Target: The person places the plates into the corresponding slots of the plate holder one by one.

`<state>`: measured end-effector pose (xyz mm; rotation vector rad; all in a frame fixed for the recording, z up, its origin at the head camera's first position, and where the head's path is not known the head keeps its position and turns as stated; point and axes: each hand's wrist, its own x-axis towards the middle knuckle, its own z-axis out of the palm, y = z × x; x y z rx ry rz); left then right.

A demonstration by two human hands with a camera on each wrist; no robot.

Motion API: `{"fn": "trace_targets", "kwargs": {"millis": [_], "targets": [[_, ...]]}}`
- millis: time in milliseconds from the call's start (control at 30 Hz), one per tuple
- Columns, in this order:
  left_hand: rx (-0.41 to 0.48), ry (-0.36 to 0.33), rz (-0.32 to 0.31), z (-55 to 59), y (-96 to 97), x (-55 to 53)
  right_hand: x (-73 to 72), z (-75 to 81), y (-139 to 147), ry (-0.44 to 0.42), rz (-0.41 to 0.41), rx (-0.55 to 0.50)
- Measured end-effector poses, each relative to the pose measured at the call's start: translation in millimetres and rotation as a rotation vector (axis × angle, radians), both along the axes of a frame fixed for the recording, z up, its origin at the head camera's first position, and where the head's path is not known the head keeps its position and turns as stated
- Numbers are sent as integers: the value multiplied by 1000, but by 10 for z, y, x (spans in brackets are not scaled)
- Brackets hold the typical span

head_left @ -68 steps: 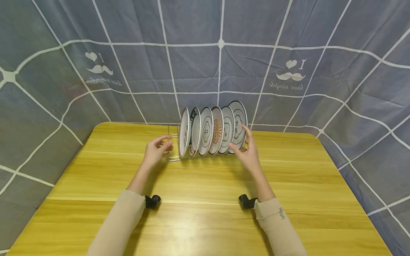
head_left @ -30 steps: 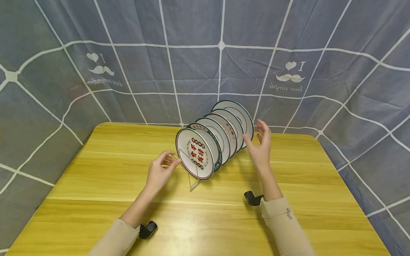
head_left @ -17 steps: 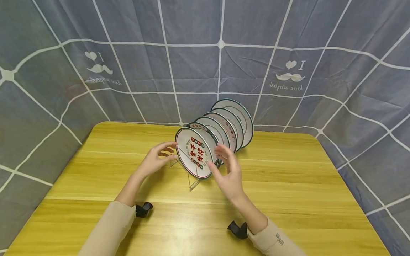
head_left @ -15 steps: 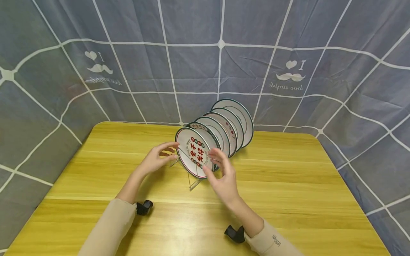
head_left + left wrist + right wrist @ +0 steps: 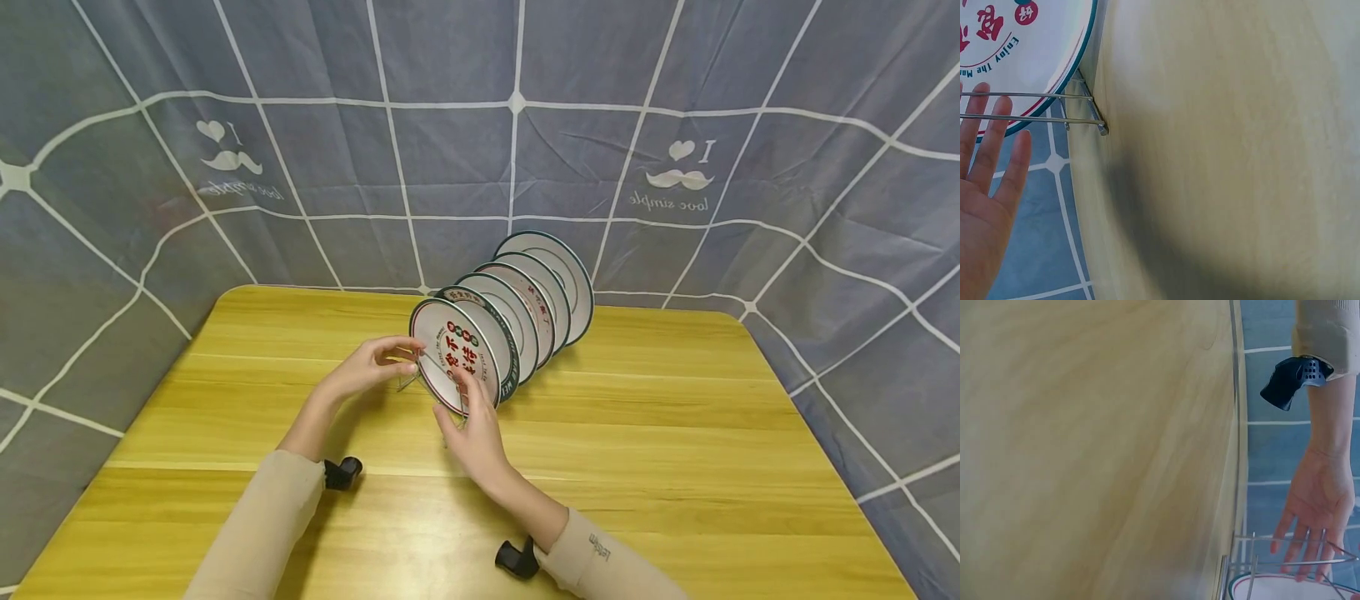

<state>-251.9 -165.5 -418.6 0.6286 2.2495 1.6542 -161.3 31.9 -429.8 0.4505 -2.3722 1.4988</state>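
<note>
In the head view several round plates stand on edge in a wire dish rack (image 5: 1095, 115), in a row slanting back to the right. The front plate (image 5: 437, 323) is white with red characters and a dark rim. My left hand (image 5: 367, 364) is at the rack's left front corner, thumb and fingers parted beside the wire. In the left wrist view its fingers (image 5: 988, 153) reach straight toward the rack wires. My right hand (image 5: 477, 437) is before the lower right of the front plate, thumb and fingers apart about the upright wire. Extended right fingers (image 5: 1310, 553) overlap the wires in the right wrist view.
The yellow wood table (image 5: 675, 450) extends around the rack. Behind it hangs a grey-blue curtain (image 5: 450, 167) with white lines. Black wrist devices (image 5: 517, 558) are worn at both sleeves.
The rack of plates has turned so the plates face me more. My right hand has come from the far right side to the front end; the left fingers have edged closer to the wire.
</note>
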Motion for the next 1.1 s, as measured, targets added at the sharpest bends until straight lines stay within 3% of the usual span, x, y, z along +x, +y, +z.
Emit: {"fn": "trace_targets", "kwargs": {"millis": [133,300,600,800,1100], "targets": [[15,3,9,-16,14,22,-5,-4,-16,27,-39,43],[38,47,4,-47,47,77,17,-14,19,2,-60,43],[12,73,-17,-36,159,280,165,0,255,3,-30,26],[24,62,-61,-51,241,382,218,-14,463,-76,8,-31],[50,95,28,-79,530,546,220,-22,814,-185,53,-103]]}}
